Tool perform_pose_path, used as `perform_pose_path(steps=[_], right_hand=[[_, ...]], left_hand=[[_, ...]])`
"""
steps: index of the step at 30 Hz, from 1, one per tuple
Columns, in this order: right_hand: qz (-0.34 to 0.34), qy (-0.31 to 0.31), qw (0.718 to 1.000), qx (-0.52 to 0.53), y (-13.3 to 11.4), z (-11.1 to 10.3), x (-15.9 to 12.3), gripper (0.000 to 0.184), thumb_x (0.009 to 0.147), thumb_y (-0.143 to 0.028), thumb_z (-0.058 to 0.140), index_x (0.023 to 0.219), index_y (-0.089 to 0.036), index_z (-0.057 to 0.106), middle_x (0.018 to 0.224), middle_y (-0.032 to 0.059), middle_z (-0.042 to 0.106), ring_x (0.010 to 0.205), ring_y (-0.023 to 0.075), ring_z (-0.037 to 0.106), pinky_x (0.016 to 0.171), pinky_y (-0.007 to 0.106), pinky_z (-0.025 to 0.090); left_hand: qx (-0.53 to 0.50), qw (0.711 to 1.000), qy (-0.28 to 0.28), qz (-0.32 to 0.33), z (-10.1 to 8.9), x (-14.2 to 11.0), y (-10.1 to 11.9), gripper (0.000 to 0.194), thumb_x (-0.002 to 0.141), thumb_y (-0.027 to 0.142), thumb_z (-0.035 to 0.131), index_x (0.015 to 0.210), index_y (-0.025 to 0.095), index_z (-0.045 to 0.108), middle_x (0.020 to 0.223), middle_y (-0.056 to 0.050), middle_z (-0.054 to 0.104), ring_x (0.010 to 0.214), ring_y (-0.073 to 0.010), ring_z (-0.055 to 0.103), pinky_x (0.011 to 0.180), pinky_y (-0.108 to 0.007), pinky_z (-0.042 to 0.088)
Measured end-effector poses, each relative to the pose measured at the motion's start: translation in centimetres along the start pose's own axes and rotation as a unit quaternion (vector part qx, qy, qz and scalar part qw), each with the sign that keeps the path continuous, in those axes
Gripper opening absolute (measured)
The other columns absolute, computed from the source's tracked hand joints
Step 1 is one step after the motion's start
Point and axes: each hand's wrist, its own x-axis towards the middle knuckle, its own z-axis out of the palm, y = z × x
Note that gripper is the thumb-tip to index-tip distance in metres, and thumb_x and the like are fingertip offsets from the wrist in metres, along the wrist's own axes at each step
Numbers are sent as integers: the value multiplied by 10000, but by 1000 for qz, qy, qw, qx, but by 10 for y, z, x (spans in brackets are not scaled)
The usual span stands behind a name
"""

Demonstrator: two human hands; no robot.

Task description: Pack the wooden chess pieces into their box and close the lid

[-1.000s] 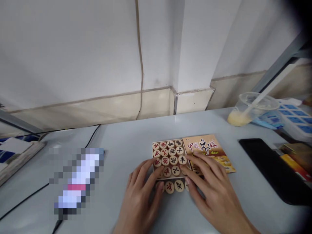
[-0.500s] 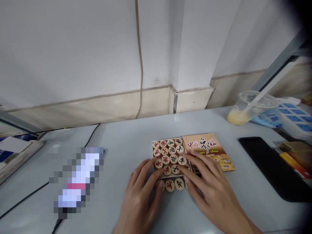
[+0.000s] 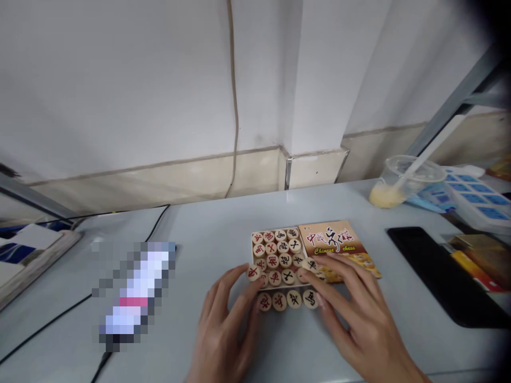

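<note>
A shallow box (image 3: 252, 246) of round wooden Chinese chess pieces lies on the table, with red and black characters in rows. My left hand (image 3: 227, 314) grips a red-marked chess piece (image 3: 253, 273) between its fingers at the box's left edge. At the right edge, my right hand (image 3: 353, 308) has a black-marked chess piece (image 3: 310, 265) between its fingers, tilted and raised over the others. Several loose pieces (image 3: 294, 299) form a row on the table in front of the box. My right fingers partly cover the printed lid (image 3: 339, 242), which lies against the box's right side.
A lit, blurred-out phone (image 3: 138, 290) with a cable lies at the left. To the right are a black phone (image 3: 443, 276), a plastic cup (image 3: 399, 181) with a straw and yellow drink, and a blue-and-white pack (image 3: 475, 194). The wall (image 3: 159, 96) stands behind the table.
Both hands have drawn slightly apart, each lifting a piece from the box's outer sides. More of the front row shows now, including a black-marked piece at its right end.
</note>
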Motion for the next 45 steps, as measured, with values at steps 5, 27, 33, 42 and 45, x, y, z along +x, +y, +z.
perform_pose_path(steps=[5, 27, 33, 42, 45], right_hand=[[-36, -23, 999, -34, 3, -19, -29, 544, 887, -129, 550, 1419, -242, 564, 1482, 97, 461, 1366, 284, 432, 1063, 426, 389], [132, 0, 989, -70, -6, -1, -29, 358, 910, -481, 633, 1106, -187, 576, 818, 8, 634, 720, 169, 614, 711, 343, 423], [142, 8, 987, -74, -10, 8, -27, 313, 905, -461, 641, 1056, -196, 573, 800, 0, 627, 692, 156, 600, 705, 335, 417], [139, -5, 989, -47, -7, 7, -24, 281, 947, -457, 586, 1082, -211, 576, 829, 7, 642, 705, 155, 625, 646, 301, 475], [138, 1, 989, -53, -8, 8, -24, 275, 955, -457, 578, 1079, -211, 579, 847, 15, 654, 713, 162, 637, 647, 310, 489]], left_hand=[[74, 997, -9, 31, -9, -26, -9, 404, 965, 91, 514, 1334, 232, 599, 1426, -127, 527, 1230, -264, 556, 905, -411, 555], [44, 987, -77, -134, -3, -16, -15, 483, 886, 402, 688, 1325, 280, 529, 920, -25, 665, 767, -220, 658, 675, -387, 561], [20, 989, -88, -115, 2, -13, -17, 449, 852, 372, 732, 1259, 291, 563, 870, 3, 666, 738, -206, 646, 660, -369, 516], [-8, 992, -60, -106, 8, -12, -18, 306, 908, 377, 687, 1192, 294, 607, 863, 7, 678, 753, -189, 633, 670, -339, 494], [-19, 994, -53, -98, 6, -10, -17, 287, 911, 362, 682, 1184, 293, 630, 870, 2, 687, 743, -180, 628, 660, -318, 496]])
